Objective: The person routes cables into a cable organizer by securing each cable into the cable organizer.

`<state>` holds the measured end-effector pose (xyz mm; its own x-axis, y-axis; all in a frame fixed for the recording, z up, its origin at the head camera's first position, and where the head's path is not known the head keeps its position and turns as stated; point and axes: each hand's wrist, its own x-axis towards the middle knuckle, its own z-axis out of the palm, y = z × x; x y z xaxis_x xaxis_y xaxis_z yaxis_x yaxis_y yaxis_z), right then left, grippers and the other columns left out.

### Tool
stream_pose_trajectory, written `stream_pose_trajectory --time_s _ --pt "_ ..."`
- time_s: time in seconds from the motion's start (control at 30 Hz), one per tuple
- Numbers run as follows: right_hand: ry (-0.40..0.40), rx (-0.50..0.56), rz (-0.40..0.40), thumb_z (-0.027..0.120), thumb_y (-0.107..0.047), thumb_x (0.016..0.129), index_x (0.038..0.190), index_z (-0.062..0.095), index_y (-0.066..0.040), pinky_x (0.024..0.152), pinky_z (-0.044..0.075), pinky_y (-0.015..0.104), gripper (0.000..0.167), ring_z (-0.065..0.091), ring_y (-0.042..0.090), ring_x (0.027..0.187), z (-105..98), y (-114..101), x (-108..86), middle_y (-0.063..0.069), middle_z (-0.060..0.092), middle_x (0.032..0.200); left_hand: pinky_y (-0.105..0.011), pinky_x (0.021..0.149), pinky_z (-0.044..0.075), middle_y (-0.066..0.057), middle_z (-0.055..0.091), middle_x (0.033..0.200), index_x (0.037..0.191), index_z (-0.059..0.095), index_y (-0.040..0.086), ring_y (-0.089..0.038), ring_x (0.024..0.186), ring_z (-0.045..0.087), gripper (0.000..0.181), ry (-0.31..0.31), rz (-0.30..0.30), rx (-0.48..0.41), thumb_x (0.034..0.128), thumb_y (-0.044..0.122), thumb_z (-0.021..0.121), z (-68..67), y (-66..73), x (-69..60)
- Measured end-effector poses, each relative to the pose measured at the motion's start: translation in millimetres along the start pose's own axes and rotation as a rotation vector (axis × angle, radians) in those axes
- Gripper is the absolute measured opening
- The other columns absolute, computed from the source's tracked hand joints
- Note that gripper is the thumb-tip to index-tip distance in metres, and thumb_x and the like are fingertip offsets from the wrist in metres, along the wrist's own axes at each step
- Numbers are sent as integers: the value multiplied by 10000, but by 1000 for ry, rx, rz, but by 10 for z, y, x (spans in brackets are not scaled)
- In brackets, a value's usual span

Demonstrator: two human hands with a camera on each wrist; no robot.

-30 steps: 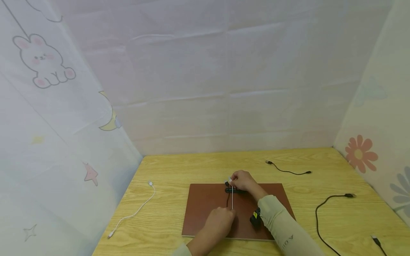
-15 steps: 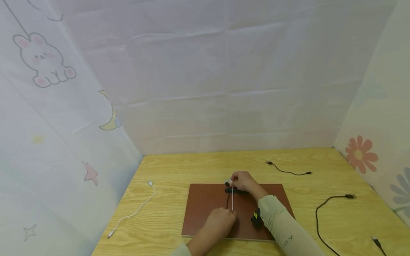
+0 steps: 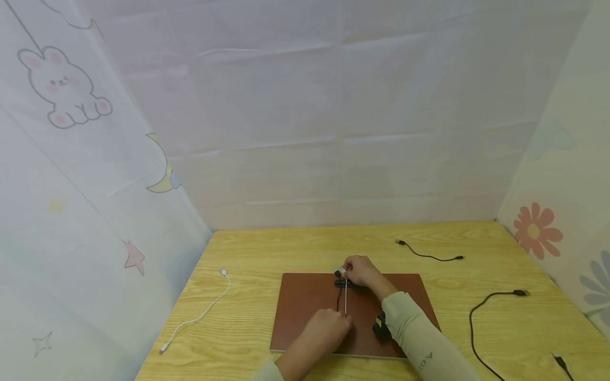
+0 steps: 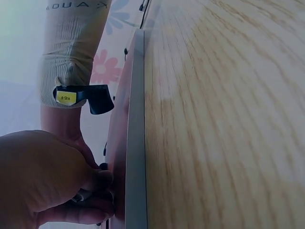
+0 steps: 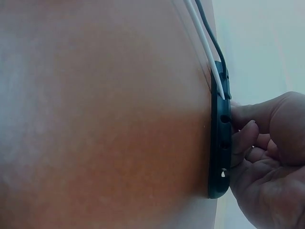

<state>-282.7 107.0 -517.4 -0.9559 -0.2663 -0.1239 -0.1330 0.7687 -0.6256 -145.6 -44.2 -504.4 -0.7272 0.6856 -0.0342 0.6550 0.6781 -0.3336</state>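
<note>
A black slotted cable holder (image 5: 220,143) lies across the far part of the brown board (image 3: 305,312). A black cable (image 3: 339,299) and a white cable (image 3: 346,299) run over its left end toward the near side; the right wrist view shows both at neighbouring slots. My right hand (image 3: 360,271) pinches the white cable's end just beyond the holder. Nearer the board's front, my left hand (image 3: 326,330) has its fingers curled round the lower part of the white cable, pulled straight between both hands. In the left wrist view the left fingertips (image 4: 97,191) are pressed together.
A white cable (image 3: 206,310) lies on the wooden table at the left. Black cables lie at the back right (image 3: 429,256), the right (image 3: 472,323) and the front right corner (image 3: 562,363). Patterned cloth walls (image 3: 267,132) stand round the back and sides.
Both hands keep their grip on the white cable and stay almost in place. Since one second ago the left hand has shifted very slightly to the right.
</note>
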Motion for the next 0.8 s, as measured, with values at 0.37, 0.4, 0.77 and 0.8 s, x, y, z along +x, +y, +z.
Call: stream_pose_trajectory --time_s 0.37,0.4,0.77,0.8 --pt "-20 50 3 721 -153 934 929 637 -76 701 462 373 114 546 201 775 -28 61 -10 41 628 896 -216 468 441 85 652 744 956 714 257 -59 576 561 34 -18 -35 -22 937 234 732 51 38 0" --pt "-23 56 7 721 -155 934 928 634 -78 700 457 369 117 542 201 774 -26 67 -8 40 625 897 -212 467 440 88 656 752 955 716 261 -56 577 563 35 -14 -35 -19 937 236 734 55 38 -2" --pt "-20 76 -6 727 -180 930 937 634 -82 713 462 388 135 537 207 795 -12 99 -7 51 627 930 -217 455 411 125 653 784 943 726 300 -39 590 546 52 32 -51 0 951 251 713 39 16 -70" --pt "-20 79 -8 730 -183 928 938 633 -82 714 462 389 140 538 207 795 -12 98 -6 51 627 929 -217 451 403 124 652 779 939 728 300 -40 583 541 53 36 -51 -1 952 251 712 39 14 -76"
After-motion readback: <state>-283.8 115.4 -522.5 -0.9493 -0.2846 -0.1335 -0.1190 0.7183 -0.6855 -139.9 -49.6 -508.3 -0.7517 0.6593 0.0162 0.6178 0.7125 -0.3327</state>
